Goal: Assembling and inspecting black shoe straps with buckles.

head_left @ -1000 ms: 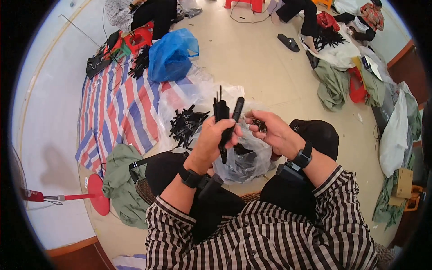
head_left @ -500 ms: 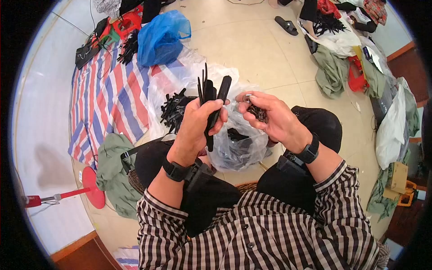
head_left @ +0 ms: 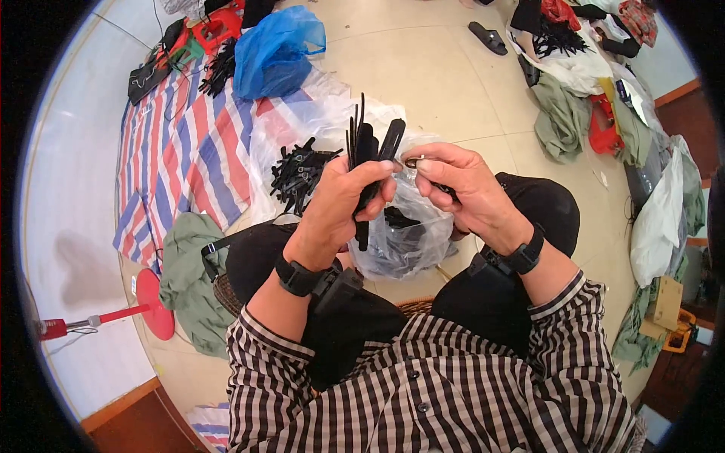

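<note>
My left hand [head_left: 331, 204] is closed around a bundle of flat black straps [head_left: 392, 139], whose ends fan out above the thumb and hang below the palm. Opposite it, my right hand [head_left: 476, 195] pinches a small shiny metal buckle [head_left: 412, 161] between thumb and fingertips. The other right fingers curl inward over the palm, so whatever lies there is mostly hidden. The fingertips of both hands nearly meet at the strap ends. Below them, a clear plastic bag [head_left: 393, 257] with black pieces inside stands between my knees. A pile of black straps with buckles [head_left: 297, 177] lies left of the bundle.
A striped sheet [head_left: 181, 151] covers the floor at left, with a blue plastic bag [head_left: 276, 57] on it. A red round-based stand [head_left: 157, 306] and green cloth [head_left: 198, 283] are near my left knee. Right are a slipper [head_left: 487, 38], cloths and a white bag [head_left: 655, 219].
My right hand has moved slightly left and up against the straps, its fingers now curled over the small metal pieces that showed in the palm. The bundle has shifted slightly right.
</note>
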